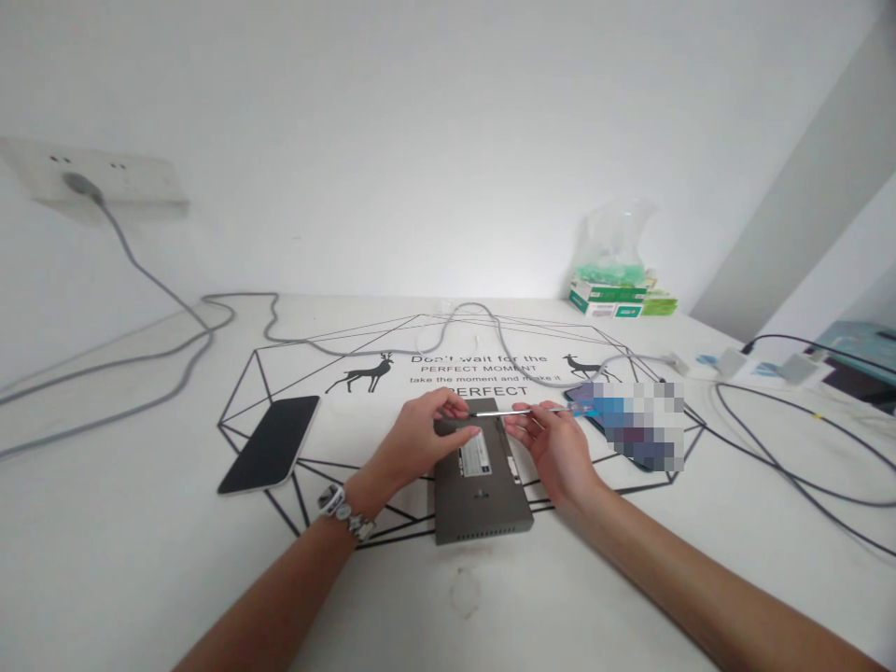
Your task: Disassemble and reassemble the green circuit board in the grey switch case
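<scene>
A grey box-like device (483,504) with a white label and small vent holes lies on the white table between my hands. My right hand (553,448) is closed on a thin screwdriver (504,413) with a blue clear handle, held level above the device's far end, its tip pointing left. Beside that tip is my left hand (424,431), thumb and fingers apart, over the device's left edge. Nothing shows between its fingers. A watch (343,511) is on my left wrist.
A dark phone (272,444) lies at the left, another phone (623,425), partly blurred, at the right. Behind are small green-white boxes (608,297) under a plastic bag (612,245). A grey cable (329,351) crosses the table to a power strip (735,364); black cables (784,467) loop right.
</scene>
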Action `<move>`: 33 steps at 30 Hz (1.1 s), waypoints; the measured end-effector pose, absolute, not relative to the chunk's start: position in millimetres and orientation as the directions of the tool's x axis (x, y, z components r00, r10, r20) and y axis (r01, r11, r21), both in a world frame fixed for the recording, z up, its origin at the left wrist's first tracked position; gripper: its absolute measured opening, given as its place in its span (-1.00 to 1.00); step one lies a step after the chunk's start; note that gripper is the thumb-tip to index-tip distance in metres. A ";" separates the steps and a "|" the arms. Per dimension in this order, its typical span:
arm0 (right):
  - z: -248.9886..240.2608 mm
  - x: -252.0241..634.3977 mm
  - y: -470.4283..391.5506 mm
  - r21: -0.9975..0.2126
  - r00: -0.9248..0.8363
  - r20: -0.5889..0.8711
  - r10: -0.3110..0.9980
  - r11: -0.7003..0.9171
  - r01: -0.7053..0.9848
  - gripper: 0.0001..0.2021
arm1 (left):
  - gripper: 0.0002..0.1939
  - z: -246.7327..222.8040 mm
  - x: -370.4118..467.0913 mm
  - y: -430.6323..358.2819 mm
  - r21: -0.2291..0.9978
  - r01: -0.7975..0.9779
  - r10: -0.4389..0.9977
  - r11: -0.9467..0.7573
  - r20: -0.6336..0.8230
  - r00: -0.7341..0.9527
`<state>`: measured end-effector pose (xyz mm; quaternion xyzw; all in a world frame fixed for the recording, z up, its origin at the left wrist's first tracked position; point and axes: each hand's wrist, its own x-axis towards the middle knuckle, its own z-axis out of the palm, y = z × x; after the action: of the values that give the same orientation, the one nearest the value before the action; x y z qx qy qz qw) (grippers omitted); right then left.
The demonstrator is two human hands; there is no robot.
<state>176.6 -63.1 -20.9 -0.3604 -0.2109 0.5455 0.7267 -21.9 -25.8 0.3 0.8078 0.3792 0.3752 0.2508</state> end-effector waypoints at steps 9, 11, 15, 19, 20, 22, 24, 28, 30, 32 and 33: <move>-16.6 177.5 -63.8 -0.752 0.330 -0.060 0.942 0.175 -0.636 -0.79 | -0.90 3.8 -15.1 -27.8 0.698 0.468 0.836 -0.542 0.392 0.384; -16.5 177.5 -63.7 -0.756 0.335 -0.056 0.941 0.179 -0.629 -0.79 | -0.90 5.1 -15.9 -27.9 0.681 0.484 0.832 -0.550 0.397 0.388; -17.3 178.7 -62.7 -0.767 0.350 -0.044 0.936 0.193 -0.612 -0.78 | -0.89 5.6 -16.7 -26.6 0.660 0.496 0.823 -0.565 0.402 0.402; -18.1 179.2 -62.7 -0.776 0.355 -0.021 0.935 0.208 -0.595 -0.76 | -0.91 5.6 -16.8 -25.7 0.652 0.512 0.827 -0.559 0.396 0.399; -17.9 179.0 -62.8 -0.778 0.357 -0.014 0.934 0.214 -0.591 -0.76 | -0.91 5.6 -16.8 -25.6 0.651 0.515 0.828 -0.558 0.394 0.399; -17.3 178.7 -63.2 -0.782 0.362 -0.001 0.932 0.225 -0.581 -0.75 | -0.91 5.4 -16.9 -25.6 0.649 0.517 0.827 -0.559 0.391 0.403; -16.6 178.3 -63.6 -0.788 0.364 0.008 0.931 0.230 -0.571 -0.74 | -0.91 5.2 -17.0 -25.6 0.645 0.517 0.824 -0.563 0.391 0.410; -15.9 177.8 -64.3 -0.797 0.369 0.013 0.929 0.233 -0.558 -0.72 | -0.92 5.0 -17.1 -25.7 0.621 0.519 0.807 -0.587 0.406 0.428; -15.9 177.7 -64.5 -0.798 0.370 0.019 0.929 0.237 -0.554 -0.72 | -0.92 5.0 -17.3 -25.7 0.602 0.525 0.797 -0.601 0.412 0.441; -16.2 177.9 -64.5 -0.802 0.374 0.024 0.927 0.241 -0.547 -0.71 | -0.91 4.9 -17.6 -25.7 0.586 0.533 0.791 -0.610 0.413 0.451; -16.4 178.0 -64.5 -0.804 0.375 0.026 0.927 0.243 -0.543 -0.70 | -0.91 4.7 -17.7 -25.7 0.583 0.533 0.789 -0.613 0.414 0.453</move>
<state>178.0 -64.5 -16.4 -0.3668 -0.2613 0.4941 0.7437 -17.7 -25.7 4.7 0.8313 0.3977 0.3394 0.1884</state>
